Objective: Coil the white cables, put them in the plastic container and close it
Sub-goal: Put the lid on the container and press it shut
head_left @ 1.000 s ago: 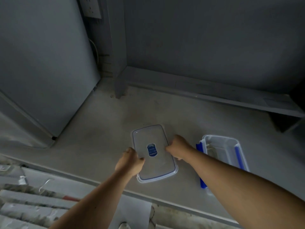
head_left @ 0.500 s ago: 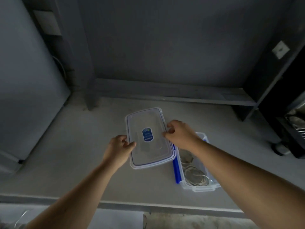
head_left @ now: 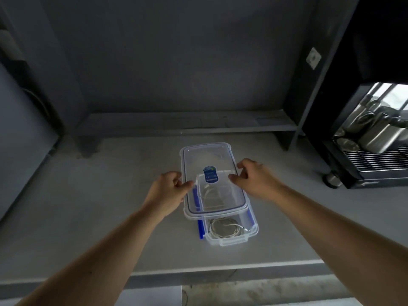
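clear lid (head_left: 212,180) pinched at its long edges by left hand (head_left: 170,191) and right hand (head_left: 254,177), held over plastic container (head_left: 231,237) on counter (head_left: 110,195), coiled white cables (head_left: 225,228) inside. best squared over all 4 corners, then lowered flat.

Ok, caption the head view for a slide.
Both hands hold clear blue-rimmed plastic lid over clear plastic container of coiled white cables.

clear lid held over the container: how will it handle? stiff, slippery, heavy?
The lid looks thin and clear, so probably light and a bit flexy. Its smooth plastic may slip; the left hand and right hand pinch its long edges. Flat, so unlikely to roll.
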